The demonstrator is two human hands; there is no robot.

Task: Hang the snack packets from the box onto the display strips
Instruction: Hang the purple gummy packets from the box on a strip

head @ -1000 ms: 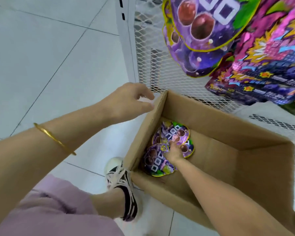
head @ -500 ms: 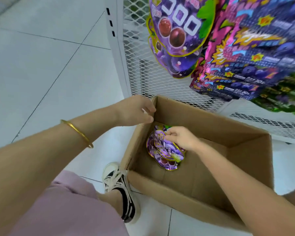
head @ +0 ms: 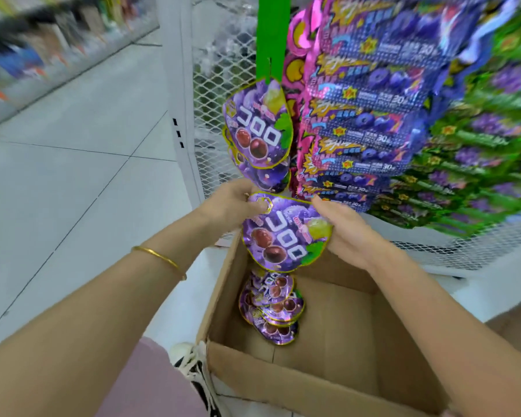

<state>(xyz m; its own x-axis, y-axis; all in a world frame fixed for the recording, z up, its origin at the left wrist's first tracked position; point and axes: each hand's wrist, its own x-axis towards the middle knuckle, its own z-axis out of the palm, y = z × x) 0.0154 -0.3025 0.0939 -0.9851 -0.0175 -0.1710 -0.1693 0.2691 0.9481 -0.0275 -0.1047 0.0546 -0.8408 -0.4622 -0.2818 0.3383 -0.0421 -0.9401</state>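
I'm holding one purple packet above the box, left hand fingers pinching its top corner, right hand fingers clamping its edge. A few are hanging on the green strip; a small pile is waiting in the box. Looks roughly midway.

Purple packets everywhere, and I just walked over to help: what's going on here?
A person is restocking a hanging display. Both hands, left hand and right hand, hold one purple snack packet above an open cardboard box on the floor, just under the green display strip, where matching hung packets are already in place. A few more loose packets lie in the box, waiting to go up.
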